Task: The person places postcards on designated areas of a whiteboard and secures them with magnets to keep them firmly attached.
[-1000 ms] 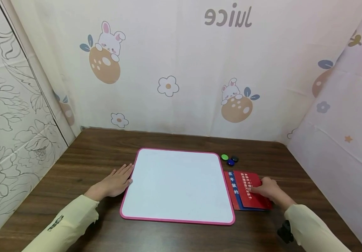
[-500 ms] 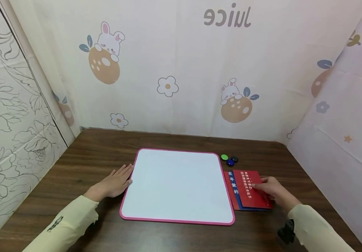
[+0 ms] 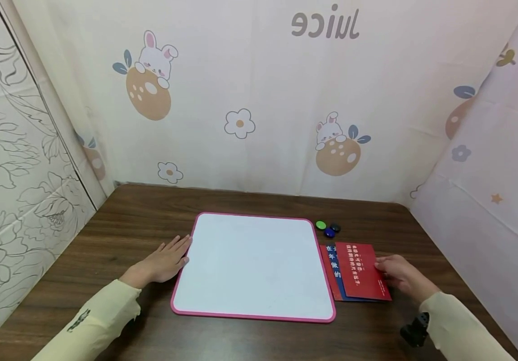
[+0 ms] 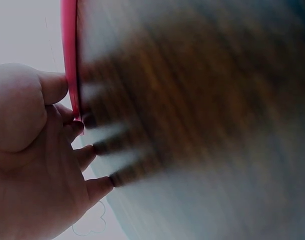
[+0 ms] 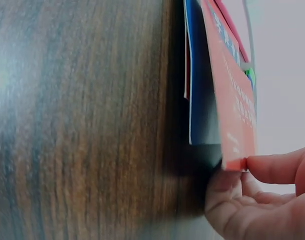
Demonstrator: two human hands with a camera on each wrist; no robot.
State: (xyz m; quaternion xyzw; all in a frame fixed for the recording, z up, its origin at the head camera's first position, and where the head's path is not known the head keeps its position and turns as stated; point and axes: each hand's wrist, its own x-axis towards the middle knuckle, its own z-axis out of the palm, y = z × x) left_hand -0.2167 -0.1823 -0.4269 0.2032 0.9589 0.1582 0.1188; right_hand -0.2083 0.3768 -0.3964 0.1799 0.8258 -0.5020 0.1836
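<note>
In the head view, my left hand lies with straight fingers at the left edge of a pink-rimmed whiteboard. The left wrist view shows its fingertips right at the pink rim. My right hand pinches the right edge of a red card printed with white characters, thumb on top and fingers beneath. In the right wrist view the card's near end is lifted above a dark blue card. An orange-red card lies lowest, mostly covered by the other two.
Three small round pieces, green, blue and black, sit together beyond the cards, off the board's far right corner. The brown wooden table meets a printed curtain at the back. Another curtain hangs along each side.
My right hand has drawn back to the right, from lying over the red card to pinching its right edge. The card has shifted slightly right. My left hand has stayed put.
</note>
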